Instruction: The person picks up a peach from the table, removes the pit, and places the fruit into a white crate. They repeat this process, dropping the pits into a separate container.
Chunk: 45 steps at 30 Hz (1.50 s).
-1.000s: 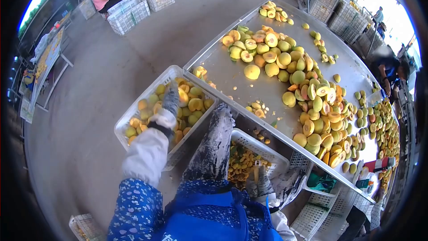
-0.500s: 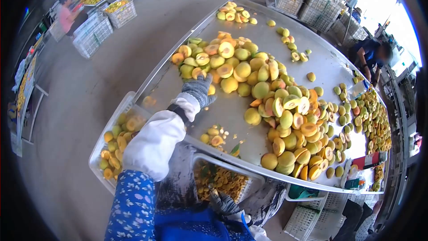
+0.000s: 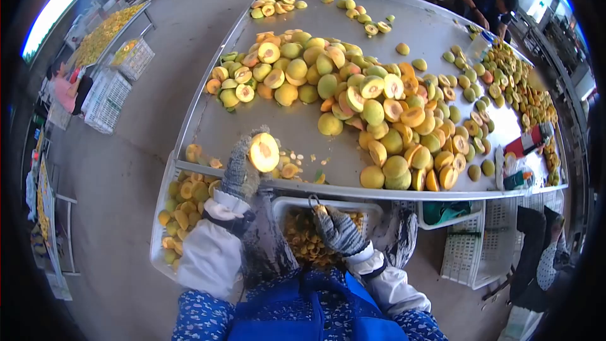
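My left hand (image 3: pixel 238 172), in a grey knitted glove, holds a yellow peach half (image 3: pixel 264 152) over the near table edge, its cut face and brown centre turned up. My right hand (image 3: pixel 343 232), gloved too, is closed around a small pitting tool (image 3: pixel 321 209) with a light handle and a metal loop at its tip. This hand is above a white basket (image 3: pixel 372 209) of small brown and yellow pieces, perhaps pits, at my lap. A big heap of peach halves (image 3: pixel 372 112) spreads across the metal table (image 3: pixel 252 121).
A white crate (image 3: pixel 158 230) of peach halves stands at left below the table. At right lie a red-labelled bottle (image 3: pixel 525 142) and a small dark green container (image 3: pixel 516 180). One co-worker (image 3: pixel 489 6) bends at the far right corner; another person (image 3: pixel 66 88) sits at left.
My left hand has drawn back from the heap to the near table edge and now has a peach half. The right hand with the tool has come up, and the view has shifted.
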Each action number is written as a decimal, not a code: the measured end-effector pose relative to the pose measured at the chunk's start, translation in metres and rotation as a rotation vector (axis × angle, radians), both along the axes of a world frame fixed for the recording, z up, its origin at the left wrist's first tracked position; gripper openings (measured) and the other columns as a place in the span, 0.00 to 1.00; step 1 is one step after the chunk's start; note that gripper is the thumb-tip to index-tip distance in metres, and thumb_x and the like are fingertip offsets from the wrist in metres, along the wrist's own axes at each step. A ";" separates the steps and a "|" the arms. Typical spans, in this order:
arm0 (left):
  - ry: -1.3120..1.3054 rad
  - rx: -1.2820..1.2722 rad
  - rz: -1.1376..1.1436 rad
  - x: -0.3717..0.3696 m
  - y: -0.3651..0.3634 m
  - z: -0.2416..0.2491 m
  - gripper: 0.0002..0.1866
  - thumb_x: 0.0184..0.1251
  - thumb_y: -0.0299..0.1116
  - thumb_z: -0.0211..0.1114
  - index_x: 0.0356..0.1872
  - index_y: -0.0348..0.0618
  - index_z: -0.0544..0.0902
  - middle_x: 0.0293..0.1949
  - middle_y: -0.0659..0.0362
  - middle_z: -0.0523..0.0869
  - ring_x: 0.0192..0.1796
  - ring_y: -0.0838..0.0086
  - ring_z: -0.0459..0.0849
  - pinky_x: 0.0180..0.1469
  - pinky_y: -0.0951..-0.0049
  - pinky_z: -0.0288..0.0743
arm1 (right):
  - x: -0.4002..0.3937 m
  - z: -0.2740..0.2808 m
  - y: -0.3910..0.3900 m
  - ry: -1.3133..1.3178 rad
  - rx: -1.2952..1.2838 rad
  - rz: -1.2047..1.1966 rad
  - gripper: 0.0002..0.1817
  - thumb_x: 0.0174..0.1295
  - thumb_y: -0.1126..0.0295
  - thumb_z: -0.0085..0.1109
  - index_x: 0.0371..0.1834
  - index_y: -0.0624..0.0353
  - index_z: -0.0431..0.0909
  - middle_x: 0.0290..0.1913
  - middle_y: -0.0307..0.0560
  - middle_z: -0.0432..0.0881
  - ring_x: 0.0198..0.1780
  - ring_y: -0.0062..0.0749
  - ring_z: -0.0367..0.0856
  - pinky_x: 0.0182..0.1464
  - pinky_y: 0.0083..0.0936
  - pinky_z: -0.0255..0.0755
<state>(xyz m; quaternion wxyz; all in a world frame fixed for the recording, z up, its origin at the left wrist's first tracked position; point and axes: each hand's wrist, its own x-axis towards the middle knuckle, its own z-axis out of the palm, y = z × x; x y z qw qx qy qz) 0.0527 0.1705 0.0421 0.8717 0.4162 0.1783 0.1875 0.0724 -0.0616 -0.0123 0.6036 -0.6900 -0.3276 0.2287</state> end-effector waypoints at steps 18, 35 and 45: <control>0.190 0.952 0.191 -0.060 -0.128 0.022 0.09 0.57 0.31 0.55 0.34 0.37 0.77 0.30 0.56 0.79 0.33 0.67 0.77 0.40 0.70 0.70 | -0.039 0.026 0.001 -0.405 -0.267 -0.029 0.17 0.63 0.61 0.40 0.47 0.61 0.69 0.30 0.63 0.75 0.28 0.55 0.74 0.27 0.43 0.67; 0.064 1.549 -0.359 -0.066 -0.111 -0.027 0.09 0.58 0.30 0.53 0.37 0.38 0.76 0.35 0.54 0.80 0.38 0.70 0.79 0.43 0.74 0.72 | -0.041 0.009 -0.037 0.299 -0.003 0.238 0.25 0.65 0.50 0.37 0.41 0.63 0.74 0.25 0.46 0.79 0.27 0.34 0.77 0.31 0.32 0.70; 0.163 1.003 0.052 -0.082 -0.114 -0.060 0.09 0.61 0.29 0.52 0.39 0.38 0.77 0.37 0.54 0.79 0.41 0.67 0.78 0.45 0.71 0.72 | -0.065 -0.007 -0.018 1.125 0.274 0.172 0.16 0.60 0.52 0.49 0.42 0.50 0.71 0.21 0.41 0.72 0.12 0.28 0.66 0.10 0.26 0.58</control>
